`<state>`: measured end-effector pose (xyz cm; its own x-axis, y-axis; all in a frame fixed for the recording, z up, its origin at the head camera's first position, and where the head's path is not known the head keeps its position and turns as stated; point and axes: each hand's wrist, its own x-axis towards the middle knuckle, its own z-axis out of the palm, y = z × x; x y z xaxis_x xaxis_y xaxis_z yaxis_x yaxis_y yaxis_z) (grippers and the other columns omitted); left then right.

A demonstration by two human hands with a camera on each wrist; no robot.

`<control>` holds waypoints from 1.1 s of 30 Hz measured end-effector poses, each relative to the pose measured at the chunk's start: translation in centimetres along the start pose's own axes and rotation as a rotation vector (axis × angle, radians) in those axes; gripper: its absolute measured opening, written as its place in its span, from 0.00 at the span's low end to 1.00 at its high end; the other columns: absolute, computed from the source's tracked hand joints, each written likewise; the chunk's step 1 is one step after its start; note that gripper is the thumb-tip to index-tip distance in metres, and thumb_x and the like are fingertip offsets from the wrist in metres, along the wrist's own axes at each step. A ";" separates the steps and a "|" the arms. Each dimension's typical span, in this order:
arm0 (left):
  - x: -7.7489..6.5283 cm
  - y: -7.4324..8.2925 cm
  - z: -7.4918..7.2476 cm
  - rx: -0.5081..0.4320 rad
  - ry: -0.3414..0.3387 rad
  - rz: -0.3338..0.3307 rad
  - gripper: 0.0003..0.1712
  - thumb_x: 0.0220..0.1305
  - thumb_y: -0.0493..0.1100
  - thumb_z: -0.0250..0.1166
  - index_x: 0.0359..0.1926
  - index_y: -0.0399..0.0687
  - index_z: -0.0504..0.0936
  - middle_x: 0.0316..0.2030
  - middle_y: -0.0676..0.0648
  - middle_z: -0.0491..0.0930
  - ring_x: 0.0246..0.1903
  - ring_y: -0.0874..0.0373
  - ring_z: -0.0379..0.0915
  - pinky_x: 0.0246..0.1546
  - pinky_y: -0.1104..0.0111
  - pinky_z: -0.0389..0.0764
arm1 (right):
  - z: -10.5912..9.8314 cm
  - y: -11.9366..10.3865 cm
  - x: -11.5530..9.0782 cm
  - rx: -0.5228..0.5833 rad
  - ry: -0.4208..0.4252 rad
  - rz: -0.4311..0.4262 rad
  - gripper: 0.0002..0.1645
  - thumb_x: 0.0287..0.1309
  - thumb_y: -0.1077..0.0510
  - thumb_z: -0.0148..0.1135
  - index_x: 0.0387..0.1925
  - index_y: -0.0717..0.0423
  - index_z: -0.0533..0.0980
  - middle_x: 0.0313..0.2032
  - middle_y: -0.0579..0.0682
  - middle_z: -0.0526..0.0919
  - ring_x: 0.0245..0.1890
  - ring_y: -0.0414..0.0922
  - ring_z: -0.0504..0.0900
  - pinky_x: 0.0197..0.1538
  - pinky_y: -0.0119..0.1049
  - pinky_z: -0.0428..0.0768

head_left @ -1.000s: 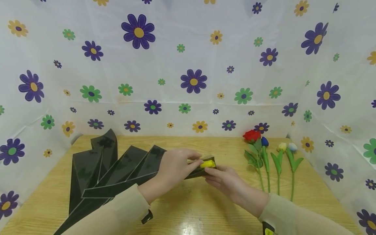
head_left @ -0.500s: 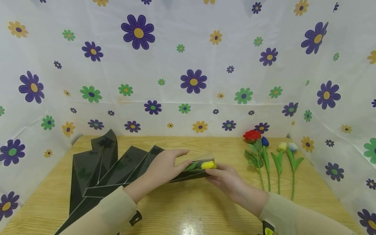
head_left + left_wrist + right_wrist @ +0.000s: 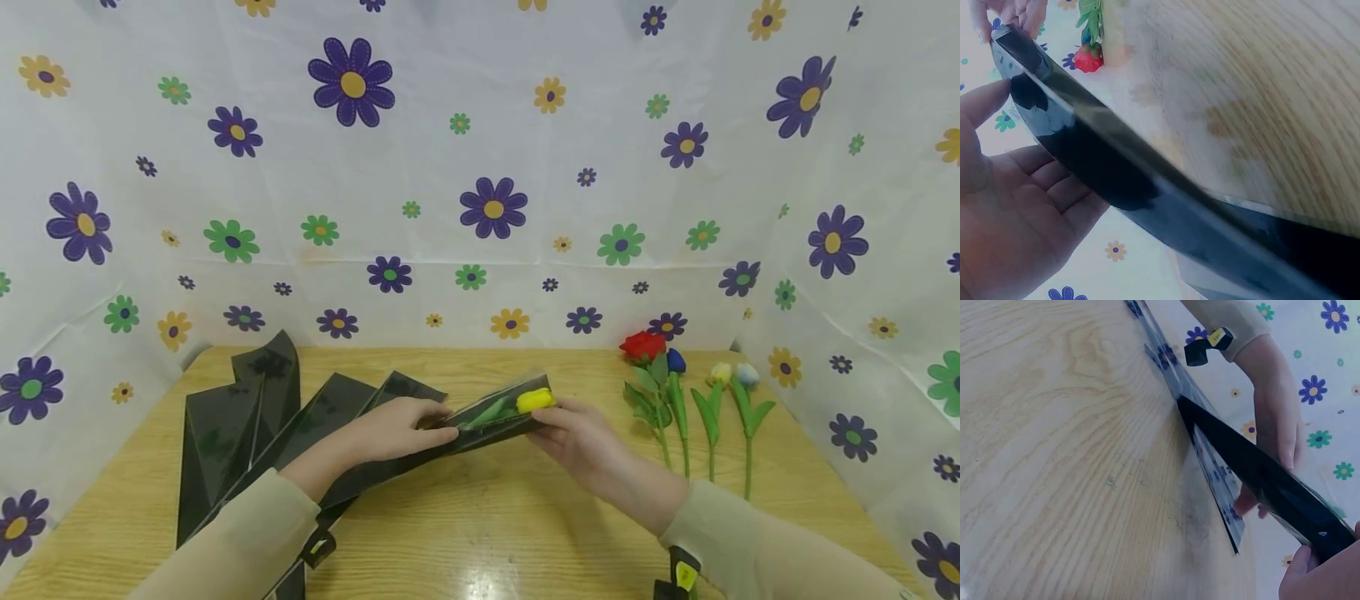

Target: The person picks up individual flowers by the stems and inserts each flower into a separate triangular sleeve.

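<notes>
A yellow artificial tulip (image 3: 535, 401) with green leaves lies in a folded strip of glossy black wrapping paper (image 3: 491, 433). My right hand (image 3: 592, 446) holds the strip's right end beside the bloom, its thumb near the petals. Farther left, my left hand (image 3: 393, 429) grips the same strip, thumb on the near side and fingers over the far edge. The left wrist view shows the black strip (image 3: 1110, 162) passing by the left hand's palm and fingers. The tulip's lower stem is hidden in the paper. Seen from the right wrist, the strip (image 3: 1260, 469) slants above the table.
More folded black wrapping sheets (image 3: 221, 433) spread over the table's left side. At the right lie a red rose (image 3: 643, 345), a blue tulip (image 3: 676, 361), a cream tulip (image 3: 720, 375) and a pale blue tulip (image 3: 747, 375). A flower-printed cloth (image 3: 420, 167) encloses the wooden table (image 3: 525, 533).
My left hand has slid left along the strip, uncovering the tulip's leaves. The strip has lifted off the left sheets and slants up to the right. My right hand stays nearly in place, slightly higher.
</notes>
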<state>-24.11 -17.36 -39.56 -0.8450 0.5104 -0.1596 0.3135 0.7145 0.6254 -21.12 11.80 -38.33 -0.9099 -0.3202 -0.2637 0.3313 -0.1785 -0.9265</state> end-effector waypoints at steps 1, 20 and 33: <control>0.0 0.1 0.0 -0.005 0.001 0.003 0.38 0.79 0.60 0.59 0.74 0.34 0.72 0.70 0.34 0.77 0.69 0.38 0.76 0.68 0.44 0.78 | -0.1 -0.1 0.0 0.016 -0.001 0.003 0.33 0.78 0.64 0.53 0.77 0.72 0.60 0.75 0.68 0.70 0.68 0.49 0.80 0.79 0.47 0.68; 0.1 2.1 0.7 -0.292 0.254 -0.198 0.19 0.67 0.51 0.75 0.43 0.38 0.90 0.46 0.42 0.90 0.47 0.51 0.84 0.54 0.52 0.85 | 1.4 -1.2 3.1 0.016 0.006 -0.047 0.36 0.80 0.62 0.53 0.77 0.80 0.55 0.74 0.73 0.67 0.78 0.64 0.67 0.80 0.50 0.68; 0.5 1.1 2.0 -0.453 0.437 -0.326 0.32 0.67 0.56 0.75 0.60 0.36 0.86 0.60 0.36 0.86 0.61 0.39 0.82 0.63 0.44 0.82 | 4.4 2.3 4.4 -0.273 -0.079 0.001 0.28 0.76 0.59 0.62 0.66 0.78 0.73 0.60 0.69 0.85 0.61 0.58 0.87 0.68 0.49 0.83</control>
<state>-23.33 -15.40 -40.46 -0.9913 -0.0024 -0.1315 -0.1164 0.4805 0.8692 -23.29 5.88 -40.45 -0.8837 -0.3934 -0.2534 0.2434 0.0761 -0.9669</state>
